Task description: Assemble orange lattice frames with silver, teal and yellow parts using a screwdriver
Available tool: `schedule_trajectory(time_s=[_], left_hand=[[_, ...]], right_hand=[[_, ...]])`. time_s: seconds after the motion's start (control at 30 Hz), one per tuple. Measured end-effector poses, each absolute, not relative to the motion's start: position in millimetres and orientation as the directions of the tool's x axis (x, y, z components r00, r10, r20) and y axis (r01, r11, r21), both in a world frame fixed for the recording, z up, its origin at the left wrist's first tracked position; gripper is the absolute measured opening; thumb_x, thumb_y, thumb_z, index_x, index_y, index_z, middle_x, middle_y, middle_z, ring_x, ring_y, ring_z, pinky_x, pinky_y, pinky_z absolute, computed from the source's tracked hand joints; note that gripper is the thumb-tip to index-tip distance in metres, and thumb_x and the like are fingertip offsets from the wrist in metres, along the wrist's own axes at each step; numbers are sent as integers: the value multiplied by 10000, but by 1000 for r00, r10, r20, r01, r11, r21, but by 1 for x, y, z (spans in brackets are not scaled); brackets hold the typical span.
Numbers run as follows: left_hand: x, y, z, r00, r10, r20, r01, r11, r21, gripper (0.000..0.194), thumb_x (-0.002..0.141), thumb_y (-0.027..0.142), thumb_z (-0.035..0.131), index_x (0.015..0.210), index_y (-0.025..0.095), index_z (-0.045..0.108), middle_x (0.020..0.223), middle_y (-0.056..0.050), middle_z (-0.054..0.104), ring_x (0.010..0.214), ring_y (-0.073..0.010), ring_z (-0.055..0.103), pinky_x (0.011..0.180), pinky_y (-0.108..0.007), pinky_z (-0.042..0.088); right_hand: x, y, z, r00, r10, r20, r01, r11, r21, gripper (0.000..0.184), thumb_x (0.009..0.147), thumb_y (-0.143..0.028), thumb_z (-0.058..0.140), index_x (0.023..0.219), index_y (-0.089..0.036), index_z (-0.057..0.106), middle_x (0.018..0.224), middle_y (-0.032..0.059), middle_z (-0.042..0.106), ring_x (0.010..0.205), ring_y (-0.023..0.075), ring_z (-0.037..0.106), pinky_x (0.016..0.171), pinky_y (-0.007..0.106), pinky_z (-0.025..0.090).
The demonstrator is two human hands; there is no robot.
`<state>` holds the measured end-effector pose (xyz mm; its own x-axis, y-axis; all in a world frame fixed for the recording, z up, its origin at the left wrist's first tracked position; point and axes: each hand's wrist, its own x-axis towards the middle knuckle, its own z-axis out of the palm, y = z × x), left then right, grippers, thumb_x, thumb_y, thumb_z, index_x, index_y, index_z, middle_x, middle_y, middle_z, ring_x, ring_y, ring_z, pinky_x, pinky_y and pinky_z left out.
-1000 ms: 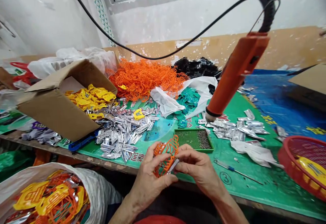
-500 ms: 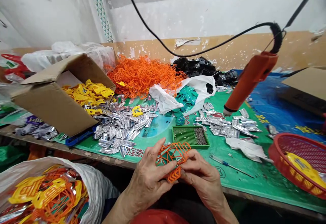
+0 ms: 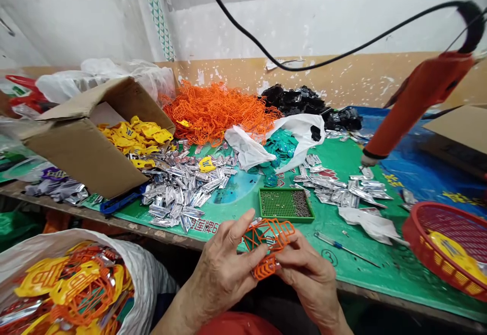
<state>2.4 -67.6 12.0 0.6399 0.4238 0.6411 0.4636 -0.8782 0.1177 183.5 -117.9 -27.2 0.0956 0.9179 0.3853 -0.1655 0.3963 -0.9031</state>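
The orange plastic lattice (image 3: 268, 234) has turned sideways.

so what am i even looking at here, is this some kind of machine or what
There is no machine here: this is a person working with two bare hands, seen from a camera worn on their head that looks forward and down. The left hand and right hand together hold an orange plastic lattice frame. On and around the green work mat lie a heap of silver foil pieces, a small green tray and a cardboard box of yellow plastic pieces. An orange handheld electric tool hangs on a black cord at upper right, and a white sack of yellow and orange pieces sits at lower left.
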Motion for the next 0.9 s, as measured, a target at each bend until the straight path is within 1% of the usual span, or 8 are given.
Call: schedule_trajectory(time_s=[0.13,0.3,0.43,0.57,0.67,0.9], left_hand=[[1,-68,7,645,442,624,461,-876,143,314,802,184,670,1114,205,640,1519,-141,242,1187,-287,473,935,-404,463],[1,-68,4,635,467,616,465,-867,179,322,815,201,667,1135,219,643,1491,-153,284,1176,-291,481,929,-437,466],[3,-66,7,658,444,609,453,-879,151,321,811,159,646,1130,193,641,1459,-171,309,1196,-298,464,930,-436,467],[4,-65,11,659,422,622,453,-884,120,258,817,152,616,1070,179,660,1420,-172,352,1123,-281,490,873,-403,496],[4,-63,11,664,413,623,451,-886,106,233,819,156,603,1044,169,665,1421,-181,354,1102,-284,496,858,-405,504],[3,-61,12,699,418,580,457,-885,87,287,766,115,621,1046,166,654,1449,-174,332,1064,-291,488,835,-428,520]], right_hand=[[184,-117,-26,95,913,398,-137,408,-903,172,782,-202,726,891,-333,755,941,32,644,918,171,631,779,285,533],[185,-115,-27,85,896,435,-96,442,-892,195,794,-159,708,921,-302,749,946,35,636,912,160,627,766,266,532],[185,-113,-30,75,894,442,-82,448,-890,202,805,-157,696,938,-303,742,954,31,629,929,156,618,776,259,532],[186,-114,-30,71,900,431,-63,435,-898,202,811,-161,689,942,-307,738,981,32,629,961,160,614,782,254,536],[186,-115,-30,65,895,441,-37,444,-895,200,818,-164,683,948,-307,734,984,28,634,971,155,612,807,252,531],[185,-113,-29,59,878,474,50,472,-880,228,819,-147,677,984,-296,723,984,25,640,950,142,617,807,232,529]])
